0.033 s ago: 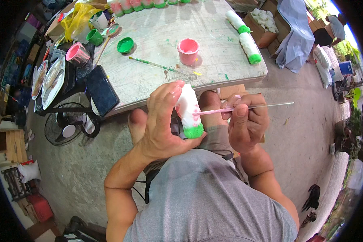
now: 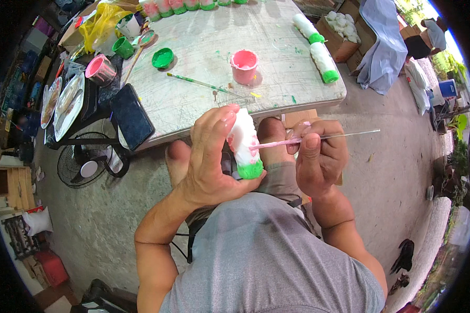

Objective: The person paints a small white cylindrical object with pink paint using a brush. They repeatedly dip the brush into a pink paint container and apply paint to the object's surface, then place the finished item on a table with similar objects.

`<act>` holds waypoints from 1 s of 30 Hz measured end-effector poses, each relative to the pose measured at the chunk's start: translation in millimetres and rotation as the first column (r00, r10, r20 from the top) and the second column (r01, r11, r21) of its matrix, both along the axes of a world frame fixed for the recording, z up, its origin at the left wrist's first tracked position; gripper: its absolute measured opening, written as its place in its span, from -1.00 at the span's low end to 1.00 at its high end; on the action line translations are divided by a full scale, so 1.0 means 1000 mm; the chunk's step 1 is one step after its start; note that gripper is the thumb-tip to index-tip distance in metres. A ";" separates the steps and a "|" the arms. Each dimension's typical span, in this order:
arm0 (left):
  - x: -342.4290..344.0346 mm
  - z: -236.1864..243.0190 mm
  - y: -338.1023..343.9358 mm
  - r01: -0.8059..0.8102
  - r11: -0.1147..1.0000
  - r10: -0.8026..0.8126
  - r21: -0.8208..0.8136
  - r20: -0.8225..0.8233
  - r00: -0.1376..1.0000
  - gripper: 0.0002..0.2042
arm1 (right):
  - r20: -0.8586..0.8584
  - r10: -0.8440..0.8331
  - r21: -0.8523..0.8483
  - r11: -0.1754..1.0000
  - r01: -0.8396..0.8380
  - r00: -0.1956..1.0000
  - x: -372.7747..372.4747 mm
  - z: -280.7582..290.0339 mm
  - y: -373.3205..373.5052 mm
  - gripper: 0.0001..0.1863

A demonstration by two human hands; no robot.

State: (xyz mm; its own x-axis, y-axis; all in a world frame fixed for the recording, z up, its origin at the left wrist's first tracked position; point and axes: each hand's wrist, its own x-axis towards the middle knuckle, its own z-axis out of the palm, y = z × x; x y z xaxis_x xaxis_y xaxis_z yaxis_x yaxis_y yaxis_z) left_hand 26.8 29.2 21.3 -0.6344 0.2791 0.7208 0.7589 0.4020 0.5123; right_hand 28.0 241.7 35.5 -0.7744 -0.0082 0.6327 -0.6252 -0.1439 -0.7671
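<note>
My left hand (image 2: 206, 161) is closed around a white, bumpy, roughly cylindrical piece (image 2: 241, 133). Its lower end is green and pink patches mark its side. The fingers reach its top, while the thumb lies by the green end. From the right, my right hand (image 2: 321, 156) pinches a thin paintbrush (image 2: 274, 144) coated in pink. The brush tip meets the piece's side just above the green. Ahead on the table stands a pink paint cup (image 2: 244, 74), with pink paint around its rim.
On the white table (image 2: 203, 57) lie a green-stained brush (image 2: 196, 83), a green lid (image 2: 162, 58), a phone (image 2: 132, 117) and two white-and-green pieces (image 2: 323, 62). Several painted pieces (image 2: 177, 5) line the far edge. A fan (image 2: 89, 167) stands below left; a person (image 2: 428, 39) is far right.
</note>
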 end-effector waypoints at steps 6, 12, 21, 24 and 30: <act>0.000 -0.001 -0.001 0.000 0.999 -0.002 -0.044 -0.043 0.999 0.18 | 0.069 -0.034 0.046 0.998 0.031 0.997 -0.006 -0.001 -0.001 -0.81; 0.001 0.003 0.001 -0.027 0.998 0.024 -0.060 -0.052 0.998 0.17 | 0.211 0.020 -0.032 0.999 -0.014 0.977 -0.003 0.003 -0.002 -0.81; 0.001 0.002 0.002 -0.020 0.998 0.020 -0.063 -0.013 1.000 0.17 | 0.235 -0.016 -0.092 0.995 0.038 0.972 0.000 0.004 0.001 -0.84; 0.002 0.002 0.004 -0.025 0.998 0.023 -0.062 -0.027 0.999 0.17 | 0.240 -0.047 -0.067 0.996 0.065 0.970 0.000 0.005 -0.004 -0.85; 0.001 0.000 0.003 -0.024 0.997 0.022 -0.077 -0.029 0.999 0.17 | 0.241 -0.053 -0.058 0.996 0.069 0.969 0.001 -0.001 0.003 -0.86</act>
